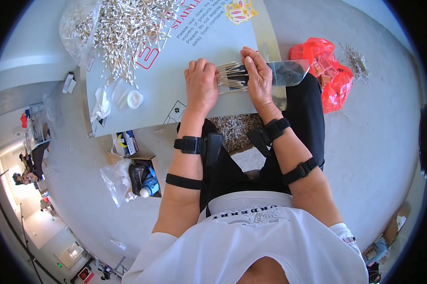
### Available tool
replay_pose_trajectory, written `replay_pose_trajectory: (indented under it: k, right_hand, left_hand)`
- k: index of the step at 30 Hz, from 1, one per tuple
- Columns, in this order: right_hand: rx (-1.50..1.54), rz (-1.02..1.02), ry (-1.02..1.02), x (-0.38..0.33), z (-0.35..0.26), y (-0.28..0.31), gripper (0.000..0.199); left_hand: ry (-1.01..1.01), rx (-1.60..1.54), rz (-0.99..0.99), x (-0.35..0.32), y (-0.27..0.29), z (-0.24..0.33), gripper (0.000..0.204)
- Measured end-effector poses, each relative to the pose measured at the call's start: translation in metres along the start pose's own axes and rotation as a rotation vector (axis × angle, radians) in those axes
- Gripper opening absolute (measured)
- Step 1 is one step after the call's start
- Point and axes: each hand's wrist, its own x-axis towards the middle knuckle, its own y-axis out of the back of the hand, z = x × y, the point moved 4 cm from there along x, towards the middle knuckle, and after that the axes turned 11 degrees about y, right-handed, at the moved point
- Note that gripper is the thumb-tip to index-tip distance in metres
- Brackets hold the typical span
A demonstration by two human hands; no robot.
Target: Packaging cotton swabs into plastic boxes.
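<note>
- The left hand [202, 84] curls closely round one end of fanned cotton swabs [231, 70] over the film-covered tabletop [162, 90].
- The right hand [260, 78], fingers half bent, holds a clear sleeve [291, 72]; whether tips are inside, I can't quite tell.
- Keeping the sticks parallel would help.
- A swab heap [123, 35] spreads opposite; a red bag [340, 92] sits on the floor [379, 137].

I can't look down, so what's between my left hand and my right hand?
In the head view, a loose fan of cotton swabs stretches from your left hand toward your right hand, with something dark, likely packaging, showing among them.
</note>
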Motion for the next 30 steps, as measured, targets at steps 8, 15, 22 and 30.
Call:
replay_pose_trajectory:
  k: [8, 15, 22, 30]
  right_hand:
    - [0.108, 0.028, -0.042, -0.002, -0.002, -0.003, 0.027]
    - [-0.034, 0.035, 0.055, -0.006, -0.007, 0.002, 0.03]
    - [-0.049, -0.036, 0.066, -0.003, -0.005, -0.016, 0.031]
    - [0.07, 0.018, -0.058, 0.006, 0.0, 0.007, 0.038]
  left_hand:
    - [-0.057, 0.002, 0.016, 0.027, -0.001, -0.014, 0.013]
    - [0.11, -0.49, 0.118, -0.002, -0.015, -0.008, 0.024]
    - [0.34, -1.023, 0.19, -0.008, -0.036, 0.004, 0.043]
    - [0.157, -0.744, 0.102, -0.013, -0.013, -0.005, 0.035]
